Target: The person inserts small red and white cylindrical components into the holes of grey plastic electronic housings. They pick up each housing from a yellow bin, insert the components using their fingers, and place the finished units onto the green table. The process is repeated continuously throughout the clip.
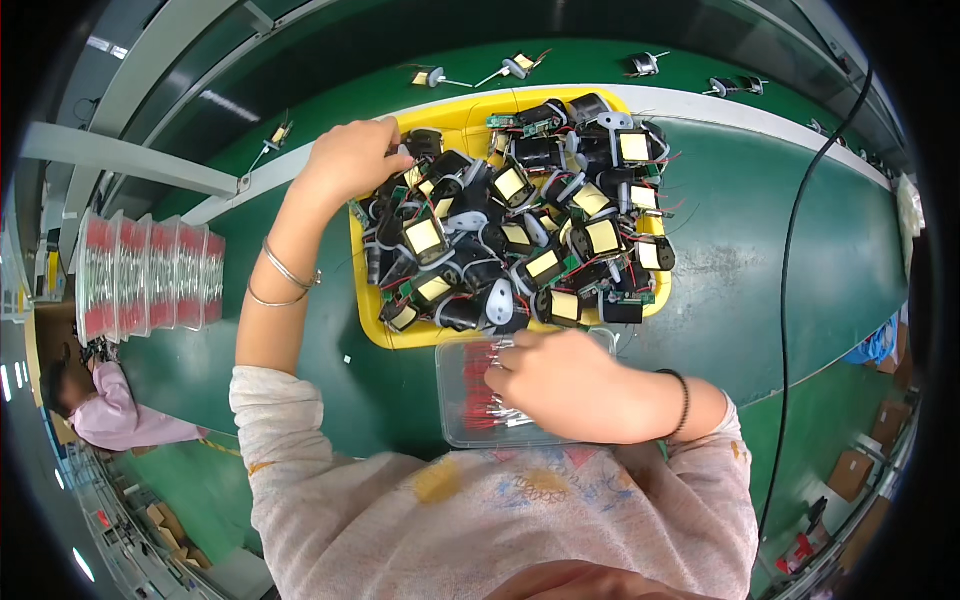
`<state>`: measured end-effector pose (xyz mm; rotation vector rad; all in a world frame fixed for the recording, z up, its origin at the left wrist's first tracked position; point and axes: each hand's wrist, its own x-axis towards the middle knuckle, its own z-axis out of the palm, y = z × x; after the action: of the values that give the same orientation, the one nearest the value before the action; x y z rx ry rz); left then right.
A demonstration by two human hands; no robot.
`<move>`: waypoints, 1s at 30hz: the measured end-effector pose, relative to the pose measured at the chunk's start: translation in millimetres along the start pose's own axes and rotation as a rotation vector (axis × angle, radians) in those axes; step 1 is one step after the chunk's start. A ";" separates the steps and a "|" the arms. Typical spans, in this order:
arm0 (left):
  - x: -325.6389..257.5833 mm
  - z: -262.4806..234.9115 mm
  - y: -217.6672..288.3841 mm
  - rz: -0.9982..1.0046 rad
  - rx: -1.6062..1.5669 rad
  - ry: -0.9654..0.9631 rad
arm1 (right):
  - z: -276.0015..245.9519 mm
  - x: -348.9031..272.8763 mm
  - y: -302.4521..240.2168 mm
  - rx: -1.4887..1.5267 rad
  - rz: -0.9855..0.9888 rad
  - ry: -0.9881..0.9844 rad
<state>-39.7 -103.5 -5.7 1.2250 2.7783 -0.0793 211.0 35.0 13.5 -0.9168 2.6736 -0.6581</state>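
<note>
Many red-sleeved pins (484, 385) — axes left-right

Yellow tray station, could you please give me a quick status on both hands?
Left hand reaching into the yellow tray, on the black assemblies. Right hand in the clear box of red-tipped parts; grip hidden. Nothing in the way.

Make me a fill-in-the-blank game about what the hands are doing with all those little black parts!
1. The black parts are piled in a tray whose colour is ____.
2. The left hand reaches into the tray at its far ____ corner.
3. The right hand rests over a clear box of thin ____ pieces.
4. The tray sits on a long belt whose colour is ____.

Missing words: yellow; left; red; green
</note>
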 end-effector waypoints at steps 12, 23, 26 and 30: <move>-46.6 -11.3 22.5 0.168 -0.765 0.525 | 50.3 -4.7 -3.3 -0.059 0.082 0.020; -90.3 -26.9 78.2 0.527 -1.038 0.644 | 5.6 -15.3 -4.2 0.281 -0.011 0.115; -91.2 -23.2 88.8 0.599 -1.391 0.565 | -36.7 -22.3 2.9 0.598 -0.105 0.319; -101.5 -33.6 96.0 0.376 -1.582 0.498 | -54.4 -23.1 9.5 1.098 0.004 0.686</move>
<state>96.8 -110.2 38.9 1.1311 1.6528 2.1006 204.4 74.4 58.0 -0.3720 2.1009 -2.4034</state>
